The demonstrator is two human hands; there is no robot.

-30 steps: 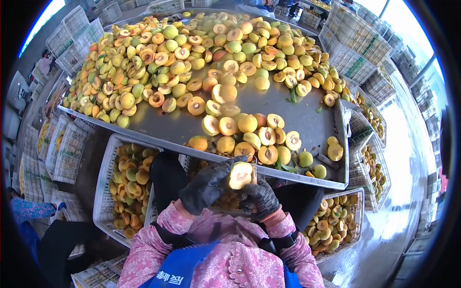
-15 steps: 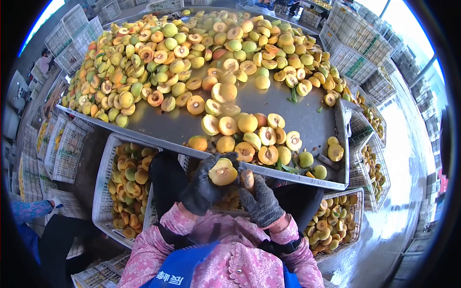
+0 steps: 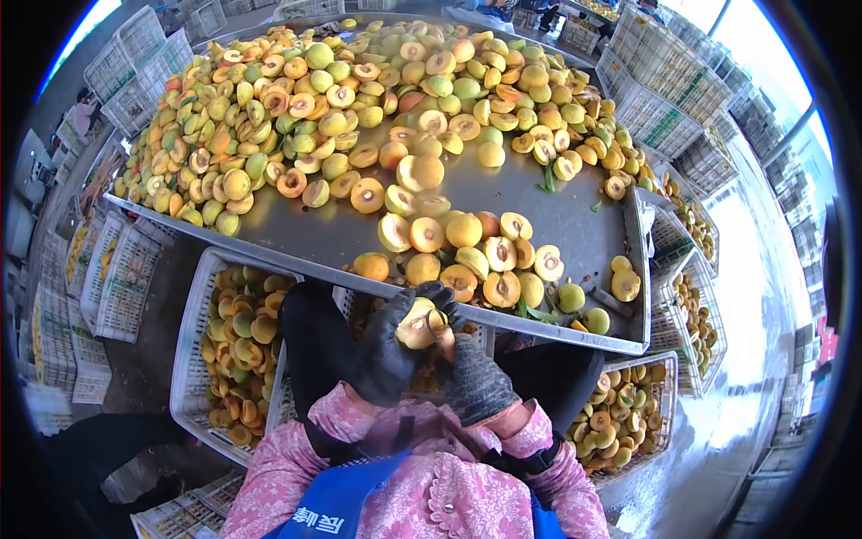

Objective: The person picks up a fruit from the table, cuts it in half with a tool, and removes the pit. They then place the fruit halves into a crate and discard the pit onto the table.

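My left hand (image 3: 381, 346), in a dark glove, is closed around a halved yellow peach (image 3: 413, 325) with its cut face turned up. My right hand (image 3: 481, 381), in a grey knitted glove, grips a small pitting tool (image 3: 445, 341) with a wooden-looking handle. The tool's thin curved end meets the cut face near the peach's middle; how deep it sits I cannot tell. Both hands are close together over my lap, just in front of the metal table (image 3: 296, 232). Several peach halves (image 3: 462, 230) lie on the table beyond them.
A large heap of halved peaches (image 3: 260, 117) covers the table's far side. Peach-filled crates stand below at left (image 3: 193, 359) and right (image 3: 669, 395). More crates (image 3: 660, 81) are stacked at the back right. A raised metal rim (image 3: 539, 329) edges the table.
My right hand has moved left and brought the tool's curved end onto the peach half. My left hand has tilted the fruit. At the far left, another person's blue sleeve has left view.
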